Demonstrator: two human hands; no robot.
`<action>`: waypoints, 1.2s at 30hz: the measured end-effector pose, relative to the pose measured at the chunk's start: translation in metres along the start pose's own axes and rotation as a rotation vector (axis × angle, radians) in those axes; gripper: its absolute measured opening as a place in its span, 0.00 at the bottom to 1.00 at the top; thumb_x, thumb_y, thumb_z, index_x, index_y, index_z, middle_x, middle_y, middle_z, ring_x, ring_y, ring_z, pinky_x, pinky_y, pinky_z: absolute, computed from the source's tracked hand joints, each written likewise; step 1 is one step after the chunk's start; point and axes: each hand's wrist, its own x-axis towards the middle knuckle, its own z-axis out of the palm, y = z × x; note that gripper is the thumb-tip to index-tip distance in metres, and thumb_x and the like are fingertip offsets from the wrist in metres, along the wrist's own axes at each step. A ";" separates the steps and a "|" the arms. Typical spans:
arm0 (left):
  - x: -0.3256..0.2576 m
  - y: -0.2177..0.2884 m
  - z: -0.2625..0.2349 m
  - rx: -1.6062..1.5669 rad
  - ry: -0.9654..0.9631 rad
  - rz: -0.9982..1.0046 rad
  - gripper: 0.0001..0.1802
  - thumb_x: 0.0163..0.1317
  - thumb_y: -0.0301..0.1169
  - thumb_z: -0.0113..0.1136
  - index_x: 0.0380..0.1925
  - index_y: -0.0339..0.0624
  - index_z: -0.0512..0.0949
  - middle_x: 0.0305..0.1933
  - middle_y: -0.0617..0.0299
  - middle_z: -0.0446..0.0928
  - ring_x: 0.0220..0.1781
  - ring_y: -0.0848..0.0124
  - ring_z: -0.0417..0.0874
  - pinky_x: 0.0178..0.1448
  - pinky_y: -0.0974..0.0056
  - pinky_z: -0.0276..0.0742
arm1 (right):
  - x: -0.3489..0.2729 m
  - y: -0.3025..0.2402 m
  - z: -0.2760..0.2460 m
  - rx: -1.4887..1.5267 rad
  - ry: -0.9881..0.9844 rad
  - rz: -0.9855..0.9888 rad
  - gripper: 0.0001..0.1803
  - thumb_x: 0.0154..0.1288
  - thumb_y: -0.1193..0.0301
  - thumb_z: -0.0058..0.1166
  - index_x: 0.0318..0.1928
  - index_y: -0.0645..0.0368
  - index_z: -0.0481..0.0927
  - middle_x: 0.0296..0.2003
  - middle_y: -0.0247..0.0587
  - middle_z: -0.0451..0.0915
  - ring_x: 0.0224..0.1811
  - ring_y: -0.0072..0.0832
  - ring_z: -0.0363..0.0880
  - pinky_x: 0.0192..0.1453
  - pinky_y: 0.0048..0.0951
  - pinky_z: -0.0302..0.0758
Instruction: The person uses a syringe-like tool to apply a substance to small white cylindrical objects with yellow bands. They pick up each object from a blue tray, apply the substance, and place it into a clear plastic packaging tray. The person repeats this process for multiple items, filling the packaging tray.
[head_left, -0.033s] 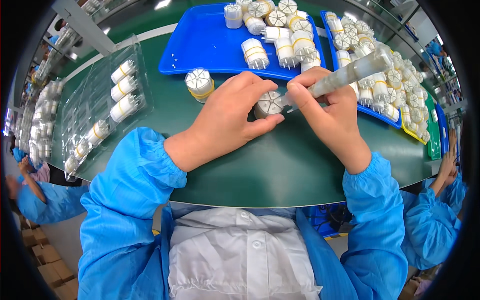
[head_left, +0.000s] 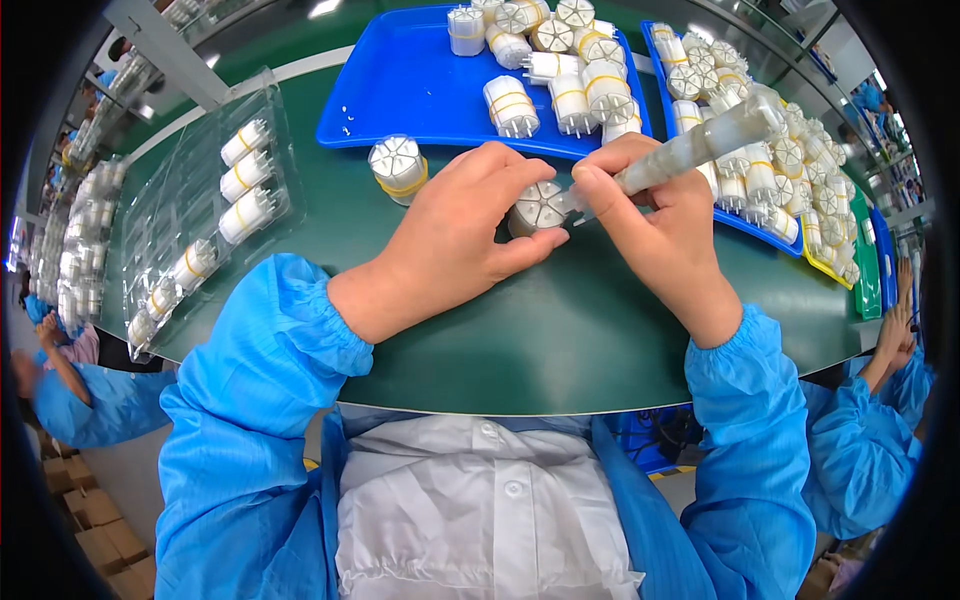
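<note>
Green matting covers the workbench (head_left: pixel 560 340) that curves across the view, with blue sleeves coming in from the lower edge. Nearest the body, the left hand (head_left: pixel 470 235) is closed around a small white cylinder part (head_left: pixel 538 207) with a spoked top, holding it upright on the bench. The right hand (head_left: pixel 655 235) grips a translucent syringe-like applicator (head_left: pixel 700 148), fingers wrapped round its barrel, with the tip touching the top face of that part. Judging by this, the piece in hand is mid-treatment.

Just beyond the left hand, one more cylinder with a yellow band (head_left: pixel 398 165) stands alone on the bench. To the left lies a clear plastic blister tray (head_left: pixel 190 190) with several white parts laid in its pockets and many pockets bare, so packing looks only partly done. Farther back, a blue tray (head_left: pixel 400 90) carries a loose group of the same parts at its far end, and a second blue tray (head_left: pixel 765 225) at the right is crowded with them; much appears left. Other workers' blue sleeves show at both edges.
</note>
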 end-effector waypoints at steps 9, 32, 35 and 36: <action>0.002 0.001 0.004 0.030 0.042 -0.019 0.28 0.51 0.29 0.77 0.54 0.40 0.79 0.43 0.56 0.79 0.42 0.62 0.81 0.42 0.62 0.77 | 0.001 0.000 0.005 0.071 -0.035 0.073 0.09 0.67 0.70 0.65 0.36 0.64 0.83 0.25 0.35 0.82 0.26 0.18 0.79 0.29 0.22 0.73; -0.007 0.016 0.010 -0.170 0.057 -0.155 0.33 0.53 0.24 0.72 0.61 0.36 0.71 0.54 0.54 0.80 0.55 0.64 0.83 0.57 0.62 0.79 | 0.003 -0.003 -0.003 0.169 0.037 0.070 0.07 0.69 0.70 0.63 0.37 0.62 0.83 0.26 0.32 0.81 0.27 0.17 0.78 0.29 0.21 0.72; -0.008 0.015 0.012 -0.217 0.059 -0.154 0.34 0.54 0.24 0.72 0.62 0.35 0.70 0.55 0.53 0.80 0.57 0.64 0.83 0.59 0.62 0.78 | 0.001 0.005 0.000 0.151 0.007 0.053 0.07 0.68 0.70 0.63 0.37 0.62 0.83 0.26 0.32 0.81 0.27 0.16 0.77 0.29 0.21 0.72; -0.007 0.016 0.012 -0.210 0.055 -0.147 0.34 0.54 0.24 0.72 0.62 0.35 0.70 0.55 0.53 0.80 0.57 0.64 0.83 0.59 0.62 0.78 | 0.000 0.006 0.000 0.118 -0.005 0.047 0.07 0.68 0.70 0.63 0.37 0.62 0.83 0.26 0.32 0.81 0.27 0.16 0.76 0.29 0.21 0.71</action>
